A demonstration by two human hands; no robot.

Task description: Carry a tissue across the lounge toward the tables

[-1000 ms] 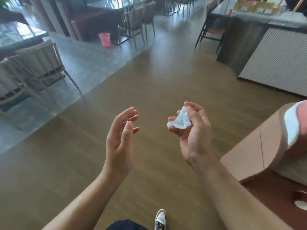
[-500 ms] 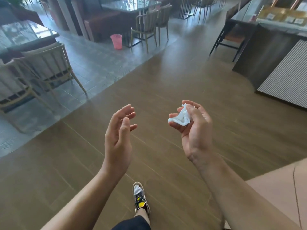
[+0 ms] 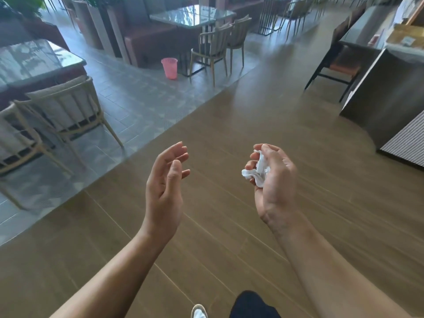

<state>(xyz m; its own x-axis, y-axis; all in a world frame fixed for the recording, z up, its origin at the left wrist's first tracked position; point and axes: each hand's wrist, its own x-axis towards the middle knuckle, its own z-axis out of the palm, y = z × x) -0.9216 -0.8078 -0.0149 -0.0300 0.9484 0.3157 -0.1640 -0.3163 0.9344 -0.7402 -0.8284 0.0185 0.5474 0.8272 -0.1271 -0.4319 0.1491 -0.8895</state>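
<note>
Since a second ago the tan seat at 4 o'clock has left the head view. The right hand (image 3: 273,180) grips a crumpled white paper tissue (image 3: 257,172) at centre; at 9 o'clock from it, well apart, the left hand (image 3: 164,187) hangs relaxed, fingers loose, above the brown wood-plank floor (image 3: 229,125); a pink plastic bin (image 3: 169,68) stands at 11 o'clock.

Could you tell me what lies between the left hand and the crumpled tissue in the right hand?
Nothing: in the head view only bare floor shows between the left hand and the tissue.

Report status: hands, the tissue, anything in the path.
Left hand open, holding nothing. Right hand grips crumpled white tissue. Wood floor ahead bare; pink bin off left by chairs.
</note>
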